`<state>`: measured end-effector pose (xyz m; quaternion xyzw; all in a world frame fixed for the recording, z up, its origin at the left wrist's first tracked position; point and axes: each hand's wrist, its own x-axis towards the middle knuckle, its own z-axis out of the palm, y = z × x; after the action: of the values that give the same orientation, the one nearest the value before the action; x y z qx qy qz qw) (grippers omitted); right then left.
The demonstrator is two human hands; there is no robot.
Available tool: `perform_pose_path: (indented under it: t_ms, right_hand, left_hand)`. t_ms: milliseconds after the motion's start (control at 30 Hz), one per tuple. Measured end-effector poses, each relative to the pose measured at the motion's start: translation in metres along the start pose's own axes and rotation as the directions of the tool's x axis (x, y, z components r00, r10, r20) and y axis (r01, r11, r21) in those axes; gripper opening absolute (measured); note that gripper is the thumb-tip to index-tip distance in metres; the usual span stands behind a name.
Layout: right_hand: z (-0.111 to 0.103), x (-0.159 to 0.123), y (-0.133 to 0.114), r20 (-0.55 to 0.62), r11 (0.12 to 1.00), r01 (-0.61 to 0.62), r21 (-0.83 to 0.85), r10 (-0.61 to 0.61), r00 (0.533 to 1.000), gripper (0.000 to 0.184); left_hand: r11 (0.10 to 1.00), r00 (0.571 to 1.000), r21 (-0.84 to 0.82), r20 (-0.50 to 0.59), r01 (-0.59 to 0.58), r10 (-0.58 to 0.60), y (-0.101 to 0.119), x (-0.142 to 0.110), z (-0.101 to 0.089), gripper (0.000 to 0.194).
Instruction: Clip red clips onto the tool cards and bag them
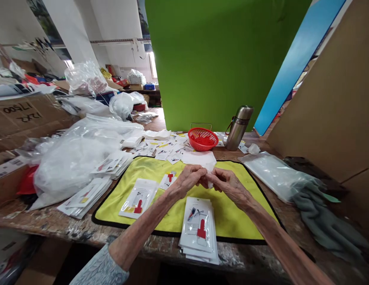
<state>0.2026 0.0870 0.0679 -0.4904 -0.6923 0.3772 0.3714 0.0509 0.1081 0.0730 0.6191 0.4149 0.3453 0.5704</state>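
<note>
My left hand (188,180) and my right hand (227,184) meet above the yellow mat (148,168). Both pinch a small white packet (208,174) between their fingertips. Just below them, at the mat's near edge, lies a stack of white cards with red parts (199,229). To the left on the mat lies a clear packet with a red piece (139,198), and a smaller card (169,180) lies beside my left hand.
A red basket (202,138) and a steel flask (239,126) stand behind the mat. Plastic bags (74,154) and card piles (89,194) fill the left side. A clear bag (273,174) and grey gloves (324,217) lie at right. Cardboard boxes (26,114) stand far left.
</note>
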Motion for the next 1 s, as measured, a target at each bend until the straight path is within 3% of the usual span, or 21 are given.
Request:
perform_pose_path:
  t_ms: [67,133,200,267,400,533,633,800,900,1000]
  right_hand:
    - [0.000,-0.003,0.001,0.002,1.000,0.007,-0.016,-0.007,1.000,0.034]
    - [0.002,-0.006,0.003,-0.072,0.985,0.047,-0.164,-0.059,0.996,0.025]
    - [0.006,-0.010,0.005,-0.126,0.945,0.075,-0.319,-0.121,0.985,0.012]
    - [0.009,-0.014,0.008,-0.124,0.911,0.099,-0.400,-0.160,0.979,0.010]
    - [0.017,-0.020,0.017,-0.147,0.829,0.132,-0.544,-0.249,0.957,0.017]
    - [0.023,-0.021,0.025,-0.246,0.704,0.093,-0.705,-0.366,0.898,0.019]
    - [0.021,-0.020,0.026,-0.243,0.723,0.132,-0.678,-0.389,0.889,0.017]
    - [0.007,-0.021,0.026,-0.085,0.851,0.283,-0.441,-0.354,0.931,0.017]
    - [0.005,-0.020,0.027,-0.125,0.792,0.285,-0.540,-0.411,0.903,0.020]
    - [0.012,-0.022,0.027,-0.128,0.722,0.311,-0.618,-0.483,0.866,0.015]
  left_hand:
    - [0.998,1.000,0.060,0.004,0.003,-0.004,0.000,-0.004,0.001,0.022]
    - [0.964,0.998,0.262,-0.042,-0.037,0.050,-0.002,-0.007,0.004,0.019]
    - [0.853,0.983,0.519,-0.119,-0.059,0.140,-0.004,-0.010,0.008,0.017]
    - [0.742,0.968,0.669,-0.156,-0.042,0.196,-0.007,-0.012,0.013,0.019]
    - [0.685,0.978,0.728,-0.143,-0.002,0.154,-0.007,-0.015,0.019,0.021]
    - [0.597,0.975,0.800,-0.174,0.056,0.140,-0.006,-0.019,0.026,0.022]
    - [0.612,0.970,0.788,-0.200,0.074,0.140,-0.006,-0.020,0.028,0.022]
    - [0.800,0.980,0.600,-0.164,0.006,0.115,-0.004,-0.019,0.024,0.023]
    - [0.846,0.985,0.532,-0.162,0.037,0.059,-0.003,-0.017,0.021,0.024]
    - [0.792,0.988,0.609,-0.147,0.047,0.054,-0.003,-0.018,0.023,0.026]
